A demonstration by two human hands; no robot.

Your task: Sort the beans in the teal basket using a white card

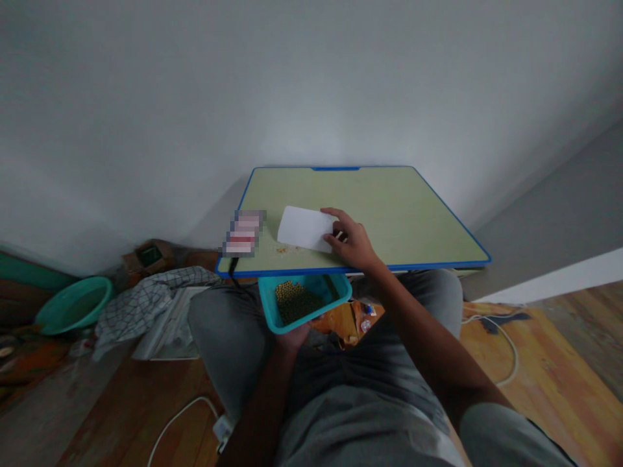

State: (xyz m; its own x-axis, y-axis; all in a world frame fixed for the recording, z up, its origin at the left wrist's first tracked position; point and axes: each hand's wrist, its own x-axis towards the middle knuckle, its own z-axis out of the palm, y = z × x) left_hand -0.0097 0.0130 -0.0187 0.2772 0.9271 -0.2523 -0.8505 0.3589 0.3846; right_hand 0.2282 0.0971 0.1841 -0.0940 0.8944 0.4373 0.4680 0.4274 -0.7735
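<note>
My right hand grips the right end of a white rectangular card, thumb below and fingers along its edge. The card is just above or against the table top; I cannot tell which. By its lower edge lie a few small yellowish grains. Under the table's front edge my left hand supports a turquoise plastic tray from below, its fingers mostly hidden. Inside the tray are yellow beans and dark green beans, heaped toward the left side.
A blurred pink and white item with a dark strap lies at the table's left edge. On the floor to the left are a turquoise basin, a checked cloth and a small box. White cables run across the wooden floor.
</note>
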